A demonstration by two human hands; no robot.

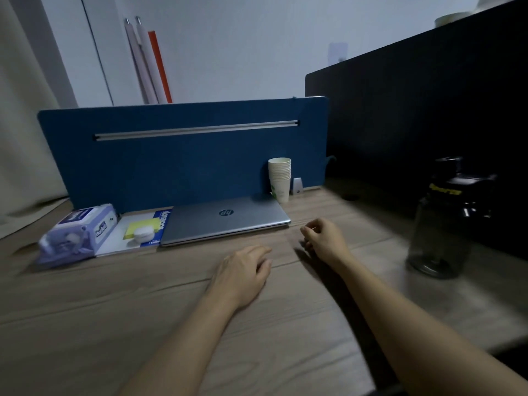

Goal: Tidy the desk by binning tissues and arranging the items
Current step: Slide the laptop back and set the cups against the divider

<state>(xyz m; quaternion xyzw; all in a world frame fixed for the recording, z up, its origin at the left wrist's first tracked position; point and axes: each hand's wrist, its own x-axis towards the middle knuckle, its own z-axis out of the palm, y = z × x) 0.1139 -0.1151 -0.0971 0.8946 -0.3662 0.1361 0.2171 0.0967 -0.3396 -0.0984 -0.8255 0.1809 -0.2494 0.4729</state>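
Observation:
A purple tissue pack (77, 235) lies at the desk's back left, beside a white and blue notebook (134, 232) that carries yellow sticky notes (143, 225) and a small white round case (142, 235). A shut grey laptop (225, 220) lies against the blue divider, with a stack of paper cups (280, 178) at its right end. A dark water bottle (445, 221) stands at the right. My left hand (244, 272) rests palm down on the wooden desk (114, 310), fingers loosely apart. My right hand (324, 238) hovers near the laptop's front right corner, fingers curled, nothing visible in it.
A blue divider panel (183, 155) closes the back of the desk and a black partition (428, 124) runs along the right. A small grey clip (297, 185) stands by the cups. Rolled tubes (148, 61) lean on the wall behind. A curtain hangs at the left.

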